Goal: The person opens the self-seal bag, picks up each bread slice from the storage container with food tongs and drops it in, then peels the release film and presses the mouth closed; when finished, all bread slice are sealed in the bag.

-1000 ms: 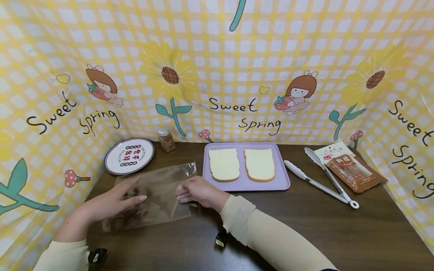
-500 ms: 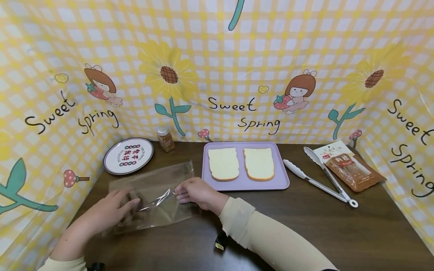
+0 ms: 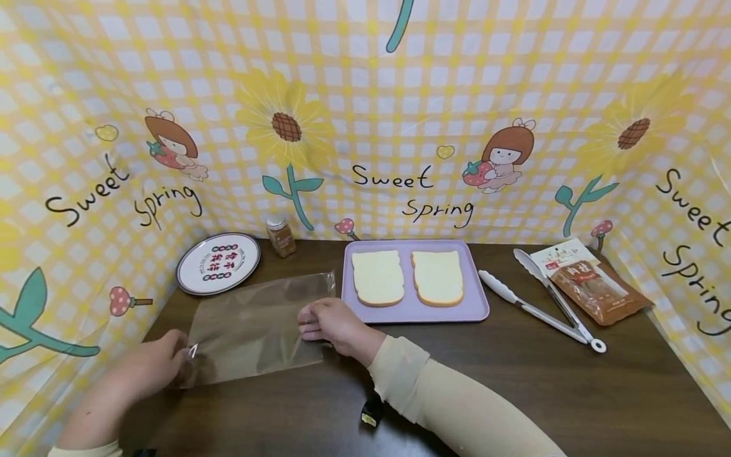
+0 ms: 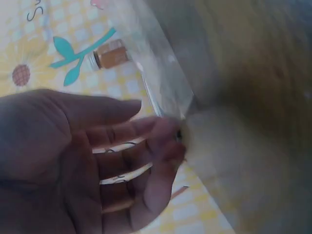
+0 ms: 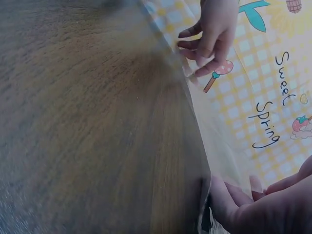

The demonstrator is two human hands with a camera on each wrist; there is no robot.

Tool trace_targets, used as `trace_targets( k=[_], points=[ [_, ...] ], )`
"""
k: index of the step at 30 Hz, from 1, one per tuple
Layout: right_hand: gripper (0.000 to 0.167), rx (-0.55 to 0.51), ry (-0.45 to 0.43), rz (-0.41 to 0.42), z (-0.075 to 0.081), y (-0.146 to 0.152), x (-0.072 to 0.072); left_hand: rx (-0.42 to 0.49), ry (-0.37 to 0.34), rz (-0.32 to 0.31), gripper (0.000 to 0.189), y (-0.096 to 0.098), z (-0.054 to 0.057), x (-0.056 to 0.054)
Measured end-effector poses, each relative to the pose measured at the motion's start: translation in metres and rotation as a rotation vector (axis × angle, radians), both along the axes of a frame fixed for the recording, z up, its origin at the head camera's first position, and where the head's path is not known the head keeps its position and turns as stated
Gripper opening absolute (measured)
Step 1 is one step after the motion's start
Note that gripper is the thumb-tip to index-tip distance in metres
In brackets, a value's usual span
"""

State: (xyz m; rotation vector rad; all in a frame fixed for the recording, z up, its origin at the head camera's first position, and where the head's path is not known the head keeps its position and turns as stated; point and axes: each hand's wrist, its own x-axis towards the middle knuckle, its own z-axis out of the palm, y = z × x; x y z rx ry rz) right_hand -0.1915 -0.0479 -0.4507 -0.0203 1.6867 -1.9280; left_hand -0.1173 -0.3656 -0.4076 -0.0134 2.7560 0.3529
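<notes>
A clear plastic bag (image 3: 257, 324) lies flat at the front left of the dark wooden table. With thumb and fingers, my right hand (image 3: 337, 327) pinches the bag's right end. My left hand (image 3: 151, 362) is at the bag's left end, its fingers loosely bent. In the left wrist view, the thumb of my left hand (image 4: 97, 156) stands apart from the fingers, whose tips are at the bag's edge; blur hides whether they touch it. The right wrist view has my right hand (image 5: 263, 204) at the film and my left hand (image 5: 214, 39) farther off.
Behind the bag stand a round plate (image 3: 219, 263) and a small spice jar (image 3: 280, 237). A purple tray (image 3: 407, 311) bears two bread slices (image 3: 379, 277). White-tipped tongs (image 3: 537, 311) and a brown food packet (image 3: 596, 285) lie at the right. Patterned cloth surrounds the table.
My left hand has drawn back leftward from over the bag to its left end, and the film now lies flatter. My right hand stays at the right end.
</notes>
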Motion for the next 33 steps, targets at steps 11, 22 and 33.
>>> trace_targets(
  k=[11, 22, 33],
  points=[
    [0.038, 0.009, 0.029, -0.008, -0.004, 0.001, -0.001, 0.072, -0.053, -0.019, 0.034, -0.01, -0.007, 0.004],
    [0.037, -0.015, 0.031, -0.052, -0.003, 0.002, -0.001, 0.441, -0.129, -0.089, 0.034, -0.04, -0.017, -0.001],
    [0.036, -0.012, 0.021, -0.019, -0.004, 0.005, -0.004, 0.517, -0.027, -0.153, 0.02, -0.05, -0.024, -0.003]
  ],
)
